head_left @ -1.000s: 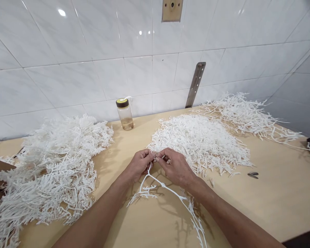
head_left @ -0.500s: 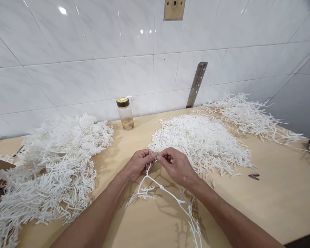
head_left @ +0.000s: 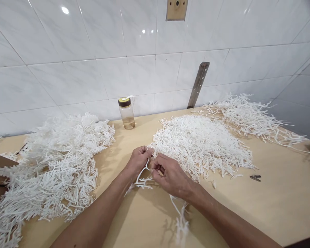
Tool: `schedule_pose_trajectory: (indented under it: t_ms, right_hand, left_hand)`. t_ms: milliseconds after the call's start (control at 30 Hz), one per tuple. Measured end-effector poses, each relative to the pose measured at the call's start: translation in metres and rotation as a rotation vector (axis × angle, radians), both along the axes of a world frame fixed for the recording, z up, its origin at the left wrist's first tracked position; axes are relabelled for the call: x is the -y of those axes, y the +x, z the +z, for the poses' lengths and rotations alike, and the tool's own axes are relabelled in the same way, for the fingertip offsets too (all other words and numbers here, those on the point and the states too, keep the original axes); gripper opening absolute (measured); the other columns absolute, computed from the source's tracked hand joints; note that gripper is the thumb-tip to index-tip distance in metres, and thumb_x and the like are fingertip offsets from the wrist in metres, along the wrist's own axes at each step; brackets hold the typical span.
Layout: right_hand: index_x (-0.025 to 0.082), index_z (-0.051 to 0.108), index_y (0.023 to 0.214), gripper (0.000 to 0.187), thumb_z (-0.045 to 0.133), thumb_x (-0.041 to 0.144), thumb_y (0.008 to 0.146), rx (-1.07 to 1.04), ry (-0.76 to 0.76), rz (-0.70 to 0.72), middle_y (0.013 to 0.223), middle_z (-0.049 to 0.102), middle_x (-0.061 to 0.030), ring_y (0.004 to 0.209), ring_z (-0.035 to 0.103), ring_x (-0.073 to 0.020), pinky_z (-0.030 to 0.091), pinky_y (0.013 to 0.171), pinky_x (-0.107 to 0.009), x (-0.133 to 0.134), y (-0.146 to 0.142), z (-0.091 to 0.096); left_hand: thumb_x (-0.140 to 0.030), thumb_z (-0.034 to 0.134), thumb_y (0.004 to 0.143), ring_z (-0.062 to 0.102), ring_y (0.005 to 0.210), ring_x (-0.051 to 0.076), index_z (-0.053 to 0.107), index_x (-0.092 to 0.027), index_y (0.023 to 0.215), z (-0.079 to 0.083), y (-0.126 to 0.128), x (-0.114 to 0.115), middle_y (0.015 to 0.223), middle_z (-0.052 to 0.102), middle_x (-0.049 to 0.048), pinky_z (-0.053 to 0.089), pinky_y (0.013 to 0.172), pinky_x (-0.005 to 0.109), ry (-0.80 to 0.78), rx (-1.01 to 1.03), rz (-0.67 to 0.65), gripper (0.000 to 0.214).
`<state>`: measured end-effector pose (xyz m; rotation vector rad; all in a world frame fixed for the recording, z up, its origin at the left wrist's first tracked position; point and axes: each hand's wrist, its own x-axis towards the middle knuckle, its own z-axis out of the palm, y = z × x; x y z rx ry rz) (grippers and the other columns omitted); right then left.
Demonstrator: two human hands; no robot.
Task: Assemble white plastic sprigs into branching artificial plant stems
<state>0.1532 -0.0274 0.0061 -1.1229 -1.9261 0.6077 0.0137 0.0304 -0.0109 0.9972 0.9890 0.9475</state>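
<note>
My left hand (head_left: pixel 141 158) is closed in a pinch on the upper end of a white branched plastic piece (head_left: pixel 137 178), which looks like a moulding sprue. Its forked arms hang down over the table, one to the left and one to the right. My right hand (head_left: pixel 169 174) has thumb and fingers closed at the fork, just below the left hand, and it covers part of the right arm. The lower right end of the piece is blurred. Just beyond both hands lies a heap of small white plastic bits (head_left: pixel 201 141).
A large pile of white branched pieces (head_left: pixel 59 165) covers the left side, by a cardboard box (head_left: pixel 2 165). More branched pieces (head_left: pixel 248 113) lie at the back right. A bottle (head_left: pixel 127 115) and a metal bracket (head_left: pixel 198 85) stand near the wall. Small dark clippers (head_left: pixel 255 177) rest at right.
My right hand has moved down and slightly left, from the tip beside my left hand to the fork. The piece's right arm has swung left and blurs. The view shifted slightly.
</note>
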Motion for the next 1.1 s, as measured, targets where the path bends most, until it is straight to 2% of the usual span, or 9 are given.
schedule_pose_trajectory:
  t_ms: [67,167,267,367,467,600,667,833,1100]
  right_hand:
    - [0.019,0.057,0.075,0.01,0.054,0.015,0.084,-0.057,-0.014,-0.017,0.076,0.06,-0.002,0.067,0.054,-0.0137,0.044,0.059,-0.025,0.001,-0.002,0.002]
    - [0.019,0.059,0.081,0.011,0.054,0.026,0.089,-0.15,-0.064,-0.168,0.077,0.063,-0.0028,0.068,0.057,-0.0149,0.046,0.06,-0.026,-0.005,0.006,0.0]
    - [0.019,0.061,0.082,0.015,0.058,0.033,0.087,-0.175,-0.085,-0.343,0.073,0.066,-0.0023,0.065,0.06,-0.0155,0.047,0.059,-0.027,-0.015,0.021,-0.004]
    - [0.02,0.062,0.079,0.018,0.06,0.037,0.086,-0.17,-0.091,-0.429,0.068,0.066,-0.0018,0.059,0.059,-0.0151,0.046,0.055,-0.027,-0.021,0.03,-0.007]
    - [0.02,0.065,0.083,0.019,0.058,0.037,0.086,-0.162,-0.106,-0.416,0.069,0.066,-0.0026,0.056,0.059,-0.0153,0.046,0.051,-0.027,-0.021,0.031,-0.008]
    - [0.019,0.065,0.112,0.032,0.057,0.036,0.087,-0.126,-0.037,-0.386,0.088,0.069,-0.0076,0.063,0.063,-0.0174,0.05,0.052,-0.029,-0.018,0.028,-0.007]
    - [0.018,0.063,0.118,0.037,0.057,0.036,0.087,-0.091,-0.022,-0.348,0.093,0.069,-0.0092,0.067,0.065,-0.0184,0.051,0.053,-0.03,-0.016,0.026,-0.005]
    - [0.017,0.068,0.106,0.03,0.055,0.039,0.088,-0.02,-0.103,-0.291,0.087,0.071,-0.008,0.067,0.065,-0.0185,0.052,0.057,-0.031,-0.014,0.022,-0.004]
    - [0.019,0.069,0.085,0.014,0.058,0.028,0.085,-0.006,-0.132,-0.258,0.074,0.069,-0.0018,0.062,0.061,-0.0149,0.047,0.06,-0.027,-0.015,0.018,-0.008]
  left_hand:
    - [-0.047,0.083,0.062,0.043,0.043,0.009,0.055,-0.017,0.067,0.0,-0.002,-0.002,0.05,0.049,-0.0043,0.031,0.046,0.022,-0.033,0.042,-0.015,0.042]
    - [-0.048,0.083,0.063,0.039,0.041,0.006,0.055,-0.016,0.066,0.002,-0.006,-0.003,0.048,0.047,-0.0054,0.027,0.044,0.021,-0.027,0.072,-0.027,0.042]
    - [-0.049,0.082,0.065,0.032,0.037,0.004,0.055,-0.016,0.065,0.004,-0.007,-0.002,0.043,0.044,-0.0067,0.018,0.042,0.021,-0.006,0.062,-0.056,0.043]
    - [-0.05,0.079,0.068,0.03,0.037,0.004,0.055,-0.016,0.065,0.006,-0.007,-0.001,0.042,0.044,-0.0063,0.016,0.042,0.021,0.012,0.046,-0.098,0.042]
    - [-0.051,0.077,0.07,0.031,0.036,0.004,0.057,-0.016,0.066,0.005,-0.006,0.0,0.04,0.045,-0.0054,0.017,0.042,0.022,0.021,0.022,-0.117,0.04]
    - [-0.051,0.077,0.07,0.032,0.036,0.004,0.057,-0.016,0.066,0.004,-0.006,-0.001,0.04,0.045,-0.0053,0.017,0.042,0.022,0.022,0.028,-0.117,0.04]
    - [-0.05,0.078,0.069,0.033,0.036,0.004,0.056,-0.016,0.066,0.004,-0.006,-0.001,0.041,0.046,-0.0056,0.017,0.042,0.022,0.024,0.041,-0.113,0.04]
    - [-0.053,0.079,0.066,0.033,0.036,0.004,0.055,-0.016,0.067,0.005,-0.004,0.002,0.043,0.046,-0.0062,0.018,0.042,0.022,0.052,0.031,-0.124,0.044]
    - [-0.053,0.078,0.068,0.033,0.037,0.005,0.054,-0.016,0.067,0.008,-0.003,0.005,0.043,0.043,-0.0074,0.019,0.042,0.021,0.07,-0.006,-0.13,0.044]
